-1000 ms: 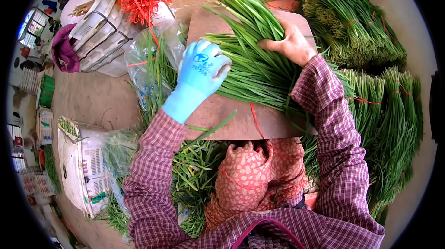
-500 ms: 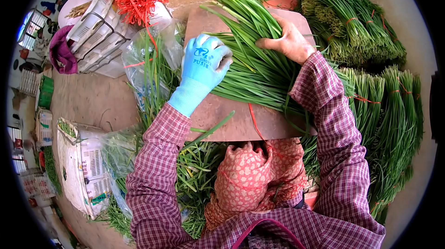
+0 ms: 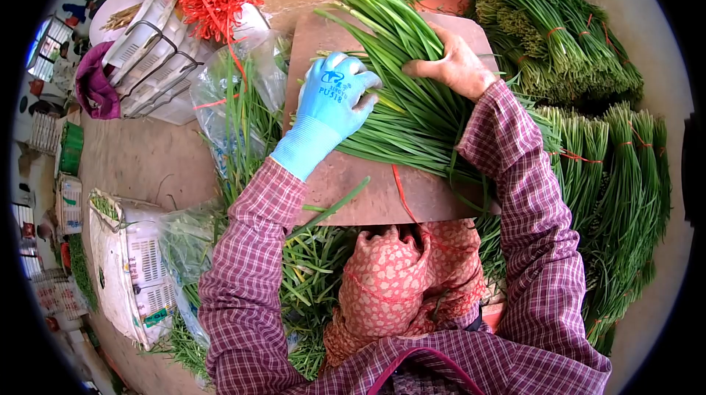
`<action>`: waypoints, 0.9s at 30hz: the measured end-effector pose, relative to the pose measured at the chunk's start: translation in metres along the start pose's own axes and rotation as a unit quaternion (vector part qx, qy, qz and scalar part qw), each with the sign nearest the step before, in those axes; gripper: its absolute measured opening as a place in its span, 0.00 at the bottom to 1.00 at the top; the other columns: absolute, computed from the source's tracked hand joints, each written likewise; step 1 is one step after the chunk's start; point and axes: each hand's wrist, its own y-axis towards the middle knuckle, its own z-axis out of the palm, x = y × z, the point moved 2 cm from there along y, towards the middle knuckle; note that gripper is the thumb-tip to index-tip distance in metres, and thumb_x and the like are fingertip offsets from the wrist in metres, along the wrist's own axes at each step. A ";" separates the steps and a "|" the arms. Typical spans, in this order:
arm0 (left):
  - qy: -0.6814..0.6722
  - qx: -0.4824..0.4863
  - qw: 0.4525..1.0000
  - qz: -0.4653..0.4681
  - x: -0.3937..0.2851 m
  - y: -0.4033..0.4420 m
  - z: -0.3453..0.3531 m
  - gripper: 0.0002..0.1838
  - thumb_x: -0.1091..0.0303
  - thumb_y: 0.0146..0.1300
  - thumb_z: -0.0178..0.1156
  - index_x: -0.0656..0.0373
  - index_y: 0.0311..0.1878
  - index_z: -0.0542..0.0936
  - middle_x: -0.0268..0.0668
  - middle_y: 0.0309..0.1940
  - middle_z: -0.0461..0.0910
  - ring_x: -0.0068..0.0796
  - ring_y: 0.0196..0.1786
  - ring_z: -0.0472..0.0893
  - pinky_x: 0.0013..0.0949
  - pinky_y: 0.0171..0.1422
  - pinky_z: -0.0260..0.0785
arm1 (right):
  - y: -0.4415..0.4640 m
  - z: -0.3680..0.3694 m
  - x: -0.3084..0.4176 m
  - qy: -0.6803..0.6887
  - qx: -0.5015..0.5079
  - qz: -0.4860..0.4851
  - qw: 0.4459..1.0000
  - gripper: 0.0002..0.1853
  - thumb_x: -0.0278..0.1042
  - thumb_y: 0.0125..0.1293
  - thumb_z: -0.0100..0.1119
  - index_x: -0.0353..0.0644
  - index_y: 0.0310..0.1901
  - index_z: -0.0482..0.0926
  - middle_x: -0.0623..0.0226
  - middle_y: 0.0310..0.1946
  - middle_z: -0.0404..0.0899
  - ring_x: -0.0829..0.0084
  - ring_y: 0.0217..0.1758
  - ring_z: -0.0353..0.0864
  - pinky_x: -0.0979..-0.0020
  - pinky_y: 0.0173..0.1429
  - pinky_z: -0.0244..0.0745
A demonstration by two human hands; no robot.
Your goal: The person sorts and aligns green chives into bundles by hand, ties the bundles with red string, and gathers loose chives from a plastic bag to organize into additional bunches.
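Half closed, my right grip [image 3: 460,64] held the chives [image 3: 401,27] over the surface [image 3: 353,189], and they seemed light, limp at the leaves and easily bruised, best taken near the firmer pale stems; whether my curled left grip [image 3: 334,97] pinched any, I couldn't tell.

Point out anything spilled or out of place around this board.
One loose green stalk lies apart from the pile of greens, jutting past the near edge of the board. Below, loose leaves are heaped in a tangle, unlike the tied bundles; possibly just scraps.
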 end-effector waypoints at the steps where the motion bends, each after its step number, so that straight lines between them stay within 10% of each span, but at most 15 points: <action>1: -0.003 0.004 1.000 0.012 0.000 0.000 0.000 0.10 0.64 0.49 0.68 0.50 0.36 0.80 0.31 0.35 0.77 0.36 0.46 0.76 0.40 0.53 0.67 | 0.000 0.000 0.000 0.001 -0.001 0.001 1.000 0.29 0.32 0.50 0.70 0.31 0.55 0.73 0.62 0.44 0.82 0.76 0.46 0.79 0.72 0.56 0.72; 12: -0.084 -0.027 0.996 -0.015 0.015 -0.008 0.009 0.06 0.72 0.55 0.63 0.58 0.36 0.77 0.33 0.33 0.78 0.34 0.40 0.78 0.38 0.47 0.70 | 0.001 0.004 -0.006 -0.010 0.000 0.006 1.000 0.29 0.33 0.50 0.70 0.32 0.54 0.74 0.62 0.43 0.82 0.75 0.45 0.79 0.72 0.55 0.72; 16: -0.473 -0.065 0.819 -0.319 0.029 -0.014 -0.006 0.06 0.74 0.68 0.53 0.63 0.45 0.74 0.35 0.32 0.80 0.23 0.35 0.78 0.27 0.43 0.71 | -0.001 0.008 -0.006 -0.055 -0.006 -0.003 0.998 0.28 0.34 0.49 0.69 0.32 0.53 0.75 0.60 0.41 0.82 0.72 0.44 0.80 0.71 0.54 0.72; 22: -0.630 -0.233 0.655 -0.345 0.098 -0.055 -0.045 0.10 0.67 0.69 0.51 0.62 0.45 0.76 0.41 0.32 0.81 0.33 0.39 0.81 0.33 0.49 0.74 | -0.004 0.018 0.000 -0.086 0.019 -0.017 0.996 0.29 0.33 0.49 0.67 0.30 0.53 0.74 0.55 0.42 0.82 0.70 0.46 0.80 0.70 0.55 0.72; 26: -0.566 -0.361 0.674 -0.308 0.184 -0.126 -0.088 0.12 0.65 0.67 0.53 0.61 0.47 0.78 0.40 0.40 0.82 0.34 0.42 0.81 0.39 0.55 0.73 | -0.007 0.019 0.001 -0.098 0.005 -0.009 0.995 0.30 0.33 0.49 0.67 0.32 0.55 0.73 0.54 0.43 0.81 0.67 0.48 0.80 0.68 0.56 0.72; 27: -0.339 -0.294 0.824 -0.347 0.189 -0.130 -0.103 0.13 0.66 0.66 0.55 0.61 0.49 0.78 0.40 0.40 0.82 0.34 0.42 0.80 0.38 0.56 0.72 | -0.007 0.019 0.003 -0.111 0.005 -0.010 0.994 0.31 0.33 0.49 0.67 0.33 0.56 0.73 0.54 0.44 0.81 0.66 0.48 0.80 0.67 0.56 0.71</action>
